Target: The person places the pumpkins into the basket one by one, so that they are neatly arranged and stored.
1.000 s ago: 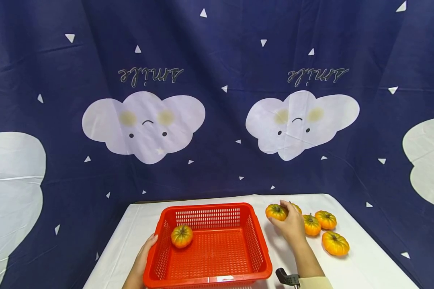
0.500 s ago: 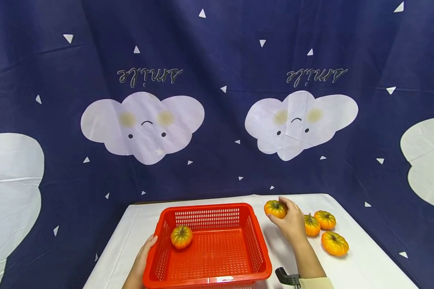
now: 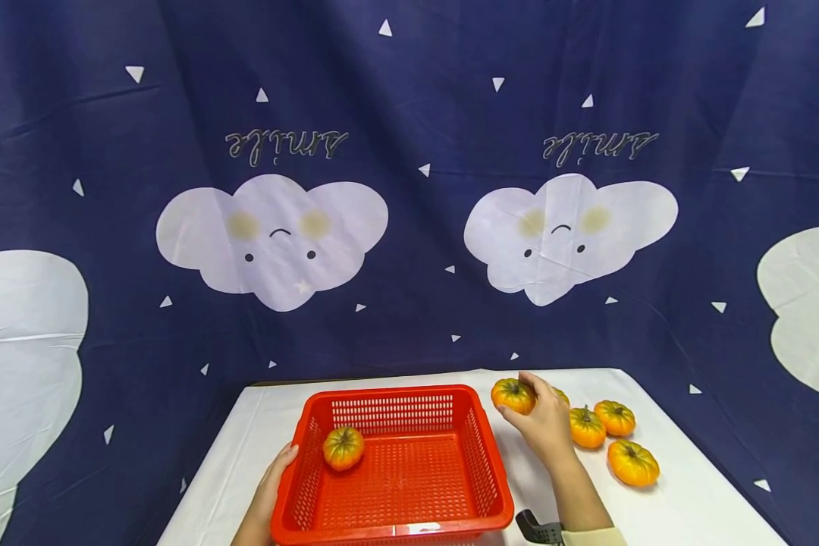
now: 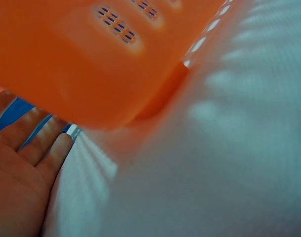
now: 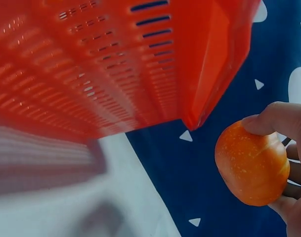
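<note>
Out to the right of the red basket [image 3: 396,523], my right hand [image 3: 547,425] pinches a small orange pumpkin [image 3: 512,396] between thumb and fingers. The right wrist view shows this pumpkin [image 5: 251,163] from its smooth underside, beyond the basket's rim [image 5: 224,74]. My left hand [image 3: 271,485] touches the outside of the basket's left wall, fingertips right at the rim. In the left wrist view the fingers of that hand [image 4: 21,163] lie extended beside the wall. One pumpkin [image 3: 343,448] sits inside the basket, towards its left side.
On the right of the white table [image 3: 696,500] lie more pumpkins: one at the front [image 3: 632,463], one behind [image 3: 614,418], another with an upright stem [image 3: 587,428], and one partly hidden behind my right hand. A dark blue curtain [image 3: 409,318] hangs behind the table.
My right hand has lifted the pumpkin slightly and carried it a little left, towards the basket. The left hand, the basket and the other pumpkins have stayed in place.
</note>
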Action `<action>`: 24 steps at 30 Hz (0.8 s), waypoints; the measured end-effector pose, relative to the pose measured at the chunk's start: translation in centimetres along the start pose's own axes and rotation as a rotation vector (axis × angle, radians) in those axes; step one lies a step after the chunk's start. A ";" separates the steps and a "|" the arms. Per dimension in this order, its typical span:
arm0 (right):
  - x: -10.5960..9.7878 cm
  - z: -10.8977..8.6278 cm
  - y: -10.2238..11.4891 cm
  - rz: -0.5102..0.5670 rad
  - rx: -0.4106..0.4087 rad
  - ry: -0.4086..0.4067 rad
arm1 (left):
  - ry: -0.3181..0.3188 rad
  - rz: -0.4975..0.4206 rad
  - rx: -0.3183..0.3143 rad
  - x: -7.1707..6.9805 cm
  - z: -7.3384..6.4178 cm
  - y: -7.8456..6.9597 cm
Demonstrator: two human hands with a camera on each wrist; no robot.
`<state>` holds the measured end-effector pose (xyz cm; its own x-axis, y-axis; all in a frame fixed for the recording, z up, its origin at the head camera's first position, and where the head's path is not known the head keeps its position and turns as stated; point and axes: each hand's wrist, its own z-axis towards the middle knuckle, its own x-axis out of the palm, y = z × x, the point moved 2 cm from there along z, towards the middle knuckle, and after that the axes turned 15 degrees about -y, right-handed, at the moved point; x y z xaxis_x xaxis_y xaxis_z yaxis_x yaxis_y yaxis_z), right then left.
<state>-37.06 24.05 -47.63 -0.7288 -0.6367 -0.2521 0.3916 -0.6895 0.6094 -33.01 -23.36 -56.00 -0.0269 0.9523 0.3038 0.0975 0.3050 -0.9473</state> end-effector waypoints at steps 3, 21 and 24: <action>0.1 0.0 0.4 0.013 -0.018 -0.003 | 0.025 -0.007 -0.001 -0.1 0.0 -0.1; 0.6 -0.5 2.6 0.067 -0.057 0.042 | 0.037 -0.017 -0.017 -0.1 0.0 0.0; 0.7 -0.6 3.0 0.088 -0.071 0.039 | 0.035 -0.015 -0.020 -0.1 0.0 0.0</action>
<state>-36.06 21.30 -46.42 -0.6683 -0.7075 -0.2299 0.4929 -0.6526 0.5755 -32.97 -23.49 -56.00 0.0066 0.9468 0.3216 0.1177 0.3187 -0.9405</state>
